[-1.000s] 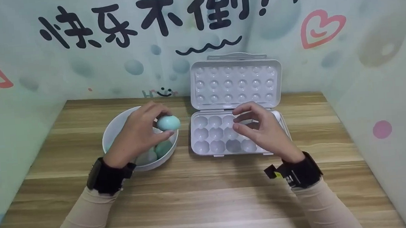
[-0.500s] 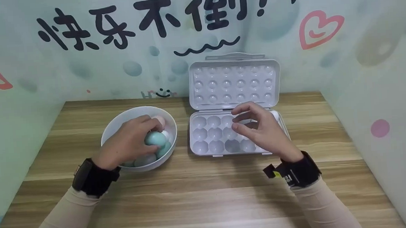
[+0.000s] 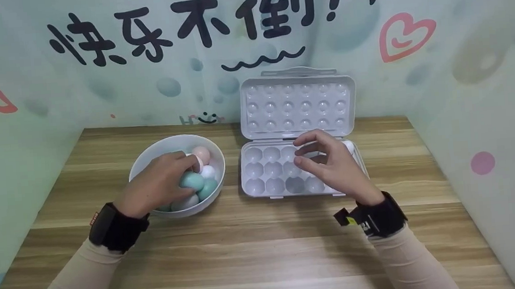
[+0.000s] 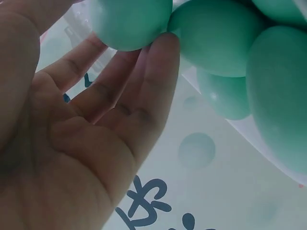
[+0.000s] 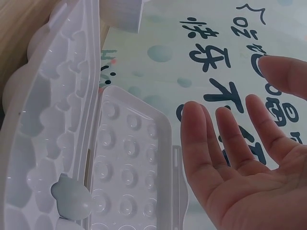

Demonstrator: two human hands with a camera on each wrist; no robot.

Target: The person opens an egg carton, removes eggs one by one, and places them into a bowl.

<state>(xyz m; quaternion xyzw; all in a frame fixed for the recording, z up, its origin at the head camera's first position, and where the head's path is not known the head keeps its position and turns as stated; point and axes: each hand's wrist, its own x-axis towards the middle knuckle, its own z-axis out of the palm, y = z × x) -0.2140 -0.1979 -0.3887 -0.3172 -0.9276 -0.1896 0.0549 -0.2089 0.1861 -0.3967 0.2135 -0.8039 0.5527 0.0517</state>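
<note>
In the head view my left hand (image 3: 158, 181) reaches into a white bowl (image 3: 140, 165) of eggs at the left. Its thumb and fingers hold a teal egg (image 3: 192, 181) among the others. The left wrist view shows fingertips against that egg (image 4: 132, 24), right beside a second green egg (image 4: 216, 36). My right hand (image 3: 331, 166) hovers over the right part of a white egg box (image 3: 255, 171), fingers apart and loosely bent, nothing between them. A pale egg (image 5: 74, 199) sits in the box, seen in the right wrist view.
The box's lid (image 3: 298, 105) stands raised against the printed backdrop. Also in the bowl are a pink egg (image 3: 201, 154), a white egg (image 3: 207, 171) and several green ones. A wooden tabletop (image 3: 247, 254) lies underneath, with patterned walls at both sides.
My left hand has moved down and left, bringing the teal egg from above the bowl's right rim into the bowl among the other eggs. The right hand has stayed over the box.
</note>
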